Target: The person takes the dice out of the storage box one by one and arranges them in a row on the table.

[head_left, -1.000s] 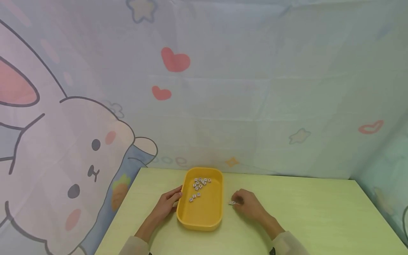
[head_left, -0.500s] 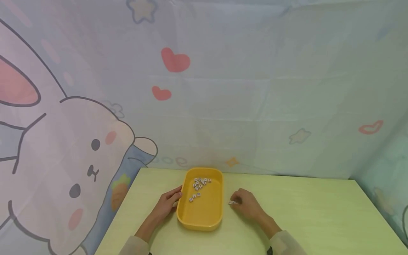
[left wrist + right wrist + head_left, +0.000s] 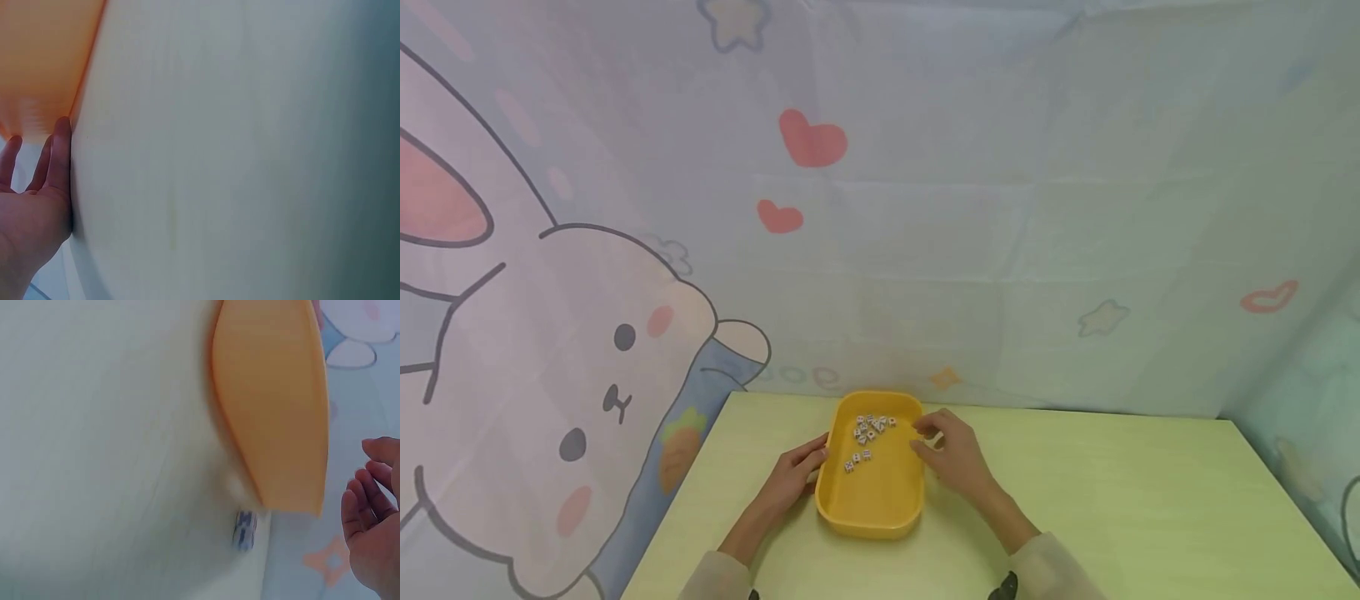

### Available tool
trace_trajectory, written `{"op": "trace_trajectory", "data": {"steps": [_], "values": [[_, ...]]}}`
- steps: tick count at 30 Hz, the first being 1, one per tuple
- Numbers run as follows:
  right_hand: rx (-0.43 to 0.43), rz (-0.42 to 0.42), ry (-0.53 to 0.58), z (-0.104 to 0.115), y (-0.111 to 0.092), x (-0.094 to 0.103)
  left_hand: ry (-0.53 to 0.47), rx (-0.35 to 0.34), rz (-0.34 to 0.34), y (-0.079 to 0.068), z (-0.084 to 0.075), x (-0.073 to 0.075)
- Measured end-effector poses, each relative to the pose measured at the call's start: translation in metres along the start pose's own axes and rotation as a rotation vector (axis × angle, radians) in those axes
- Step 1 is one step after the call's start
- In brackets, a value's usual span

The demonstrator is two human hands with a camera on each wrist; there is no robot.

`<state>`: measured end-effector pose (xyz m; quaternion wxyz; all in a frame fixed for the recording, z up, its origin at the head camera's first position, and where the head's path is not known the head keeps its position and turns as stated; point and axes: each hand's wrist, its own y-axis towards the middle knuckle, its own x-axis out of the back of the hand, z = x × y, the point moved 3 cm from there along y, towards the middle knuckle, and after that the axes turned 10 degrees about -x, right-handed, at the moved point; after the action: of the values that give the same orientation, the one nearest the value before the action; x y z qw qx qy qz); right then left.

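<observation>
A yellow tray [image 3: 880,500] rests on the table, holding several small white dice [image 3: 871,429] toward its far left part. My left hand [image 3: 787,481] is at the tray's left side, its straight fingers touching the wall; the left wrist view shows those fingers [image 3: 59,150] against the tray. Over the tray's right rim is my right hand [image 3: 958,458], thumb and fingers apart, with nothing visible between them. In the right wrist view that hand [image 3: 375,519] is above the table, and blurred white dice [image 3: 245,531] lie outside the tray; the head view does not show them.
The pale green table [image 3: 1120,492] extends to the right of the tray. Behind it hangs a printed cloth [image 3: 970,233] with a rabbit, hearts and stars.
My right hand has left the dice on the table and moved up and left to the tray's right rim, its fingers parting. The left hand and tray stay in place.
</observation>
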<state>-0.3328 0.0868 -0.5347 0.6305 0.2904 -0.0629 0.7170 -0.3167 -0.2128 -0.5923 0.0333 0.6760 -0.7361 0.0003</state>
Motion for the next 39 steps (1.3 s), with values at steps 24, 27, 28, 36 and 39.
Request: {"op": "trace_trajectory", "data": {"steps": [24, 27, 28, 36, 39], "values": [[0.012, 0.185, -0.112, 0.03, 0.015, -0.099, 0.018, -0.041, 0.019, 0.004, -0.001, -0.005], [0.025, 0.22, -0.156, 0.029, 0.014, -0.1, 0.025, -0.046, 0.036, 0.003, -0.002, -0.007], [0.022, 0.23, -0.168, 0.029, 0.014, -0.1, 0.025, -0.045, 0.041, 0.004, -0.003, -0.007], [-0.005, 0.245, -0.259, 0.028, 0.015, -0.105, 0.072, -0.082, 0.12, 0.014, -0.013, -0.004], [-0.022, 0.251, -0.285, 0.027, 0.016, -0.107, 0.098, -0.09, 0.137, 0.017, -0.014, -0.003]]}}
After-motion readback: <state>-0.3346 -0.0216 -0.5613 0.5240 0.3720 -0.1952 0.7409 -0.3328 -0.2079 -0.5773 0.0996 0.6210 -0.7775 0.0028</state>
